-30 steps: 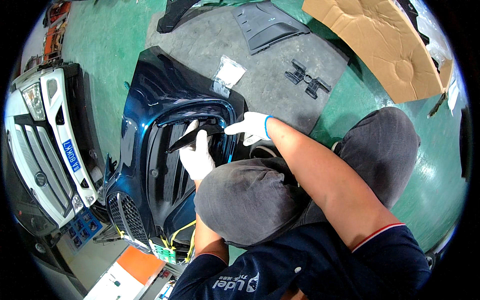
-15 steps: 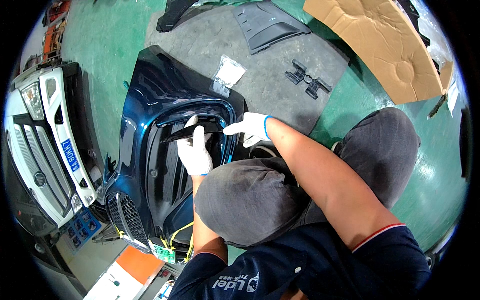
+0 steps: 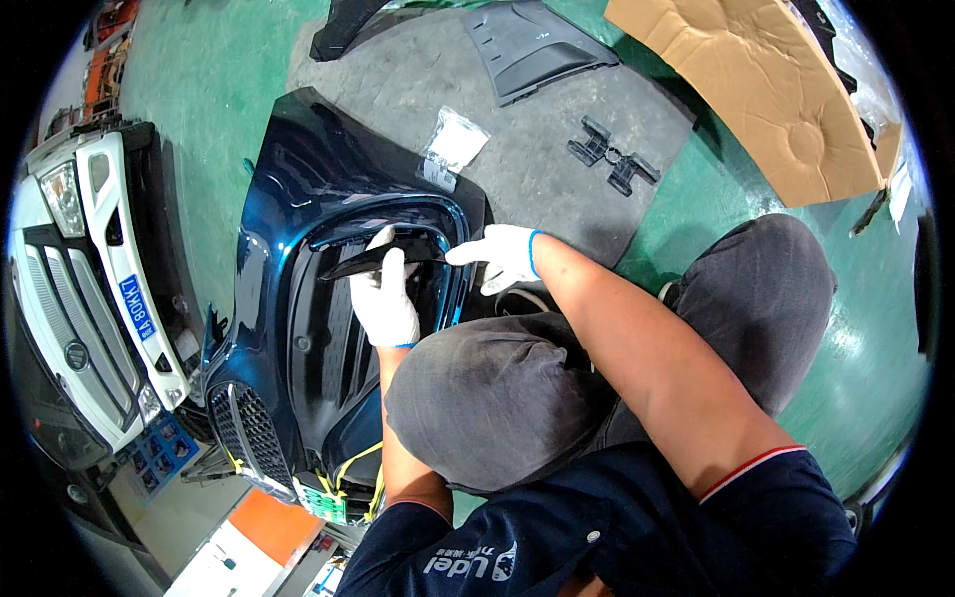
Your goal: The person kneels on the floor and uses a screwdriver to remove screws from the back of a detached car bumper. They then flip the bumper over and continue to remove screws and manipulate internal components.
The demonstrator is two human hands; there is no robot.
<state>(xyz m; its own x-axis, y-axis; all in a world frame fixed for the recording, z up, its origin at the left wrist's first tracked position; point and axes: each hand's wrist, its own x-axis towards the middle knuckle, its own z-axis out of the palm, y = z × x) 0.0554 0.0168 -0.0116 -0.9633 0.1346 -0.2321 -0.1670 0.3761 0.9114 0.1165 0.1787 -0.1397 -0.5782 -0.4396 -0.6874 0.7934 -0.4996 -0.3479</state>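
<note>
In front of me lies a glossy dark blue car bumper with a large framed opening. Over that opening I hold a slim, curved black trim piece. My left hand, in a white glove, is closed on its middle, thumb on the near side and a finger beyond. The white-gloved fingers of my right hand pinch its right end, close to the opening's blue rim. The lower part of the opening is partly covered by my left hand and my knee.
A grey plastic panel, a black bracket and a small clear bag lie on the grey mat. At the upper right is a brown cardboard sheet. A white truck front stands at the left.
The black trim piece has tilted very slightly in my hands. My right hand has shifted a little to the right; both hands keep their hold.
</note>
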